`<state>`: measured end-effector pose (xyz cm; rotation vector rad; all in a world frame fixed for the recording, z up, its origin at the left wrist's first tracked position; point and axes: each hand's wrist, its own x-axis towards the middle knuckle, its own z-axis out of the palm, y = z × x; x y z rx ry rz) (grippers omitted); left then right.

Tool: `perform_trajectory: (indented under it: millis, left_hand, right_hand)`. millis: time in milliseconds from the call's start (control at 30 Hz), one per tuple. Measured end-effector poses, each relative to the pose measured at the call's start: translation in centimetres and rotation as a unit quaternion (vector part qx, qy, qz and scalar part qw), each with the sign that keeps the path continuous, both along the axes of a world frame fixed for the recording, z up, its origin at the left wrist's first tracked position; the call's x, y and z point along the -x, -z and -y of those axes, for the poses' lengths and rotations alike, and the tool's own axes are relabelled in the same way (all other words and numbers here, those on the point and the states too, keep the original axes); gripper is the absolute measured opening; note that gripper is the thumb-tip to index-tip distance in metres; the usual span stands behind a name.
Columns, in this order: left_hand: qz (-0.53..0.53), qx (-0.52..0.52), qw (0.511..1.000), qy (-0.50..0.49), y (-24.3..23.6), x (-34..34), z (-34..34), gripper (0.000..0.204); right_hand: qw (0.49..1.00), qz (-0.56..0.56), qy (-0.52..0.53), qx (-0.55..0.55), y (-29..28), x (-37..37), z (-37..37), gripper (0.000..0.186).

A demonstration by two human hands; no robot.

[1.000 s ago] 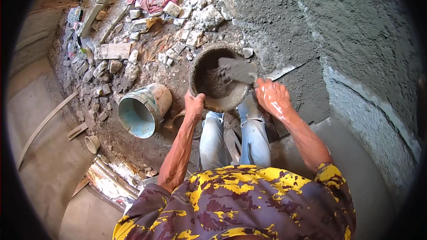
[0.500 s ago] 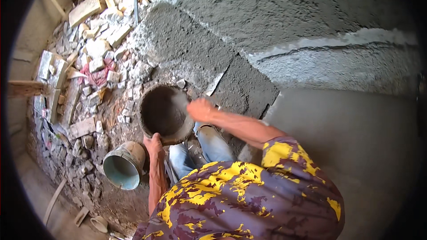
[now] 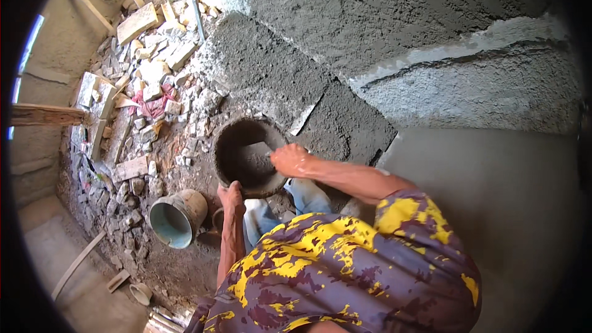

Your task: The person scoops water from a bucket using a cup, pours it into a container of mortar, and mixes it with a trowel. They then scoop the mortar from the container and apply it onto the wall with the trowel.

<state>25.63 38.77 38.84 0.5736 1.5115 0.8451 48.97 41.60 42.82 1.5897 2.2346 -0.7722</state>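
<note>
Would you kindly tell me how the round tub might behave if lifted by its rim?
The round tub is probably stiff: its rim looks circular under the left hand. It may feel weighty, since gray mortar lies inside. The rim might be gritty, as it looks crusted.

dirt floor [image 3: 179,266], pretty much covered in broken rubble [image 3: 123,198] up the left side, pinkish cloth [image 3: 150,108] kinda tangled in there, a grubby bucket [image 3: 193,206] plonked on bare dirt
</note>
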Motion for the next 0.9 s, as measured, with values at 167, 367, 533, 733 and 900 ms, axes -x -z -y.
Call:
perform_trajectory:
  millis: [167, 367, 533, 733, 900]
  left_hand:
    - [0.017, -0.007, 0.999, -0.028, -1.5, -3.5, 3.6, 0.037]
    - [-0.029, -0.056, 0.998, 0.005, -2.7, -7.4, 6.0, 0.028]
    - [0.013, -0.001, 1.000, -0.015, -3.6, -5.8, 7.3, 0.035]
    - [0.001, -0.002, 0.999, -0.047, -2.0, -1.7, 9.6, 0.032]
    - [-0.040, 0.048, 0.998, -0.029, -3.4, 1.7, 9.7, 0.029]
  right_hand:
    - [0.990, 0.063, -0.088, -0.094, -6.4, -7.4, 0.4, 0.021]
    - [0.997, 0.004, 0.053, 0.051, -2.7, -9.4, 3.5, 0.028]
    - [0.981, -0.114, 0.101, 0.121, -0.6, -9.9, 9.3, 0.033]
    - [0.973, -0.104, 0.187, 0.083, -2.2, -7.0, 12.1, 0.034]
    - [0.973, -0.119, 0.196, 0.041, -0.8, -2.3, 12.9, 0.030]
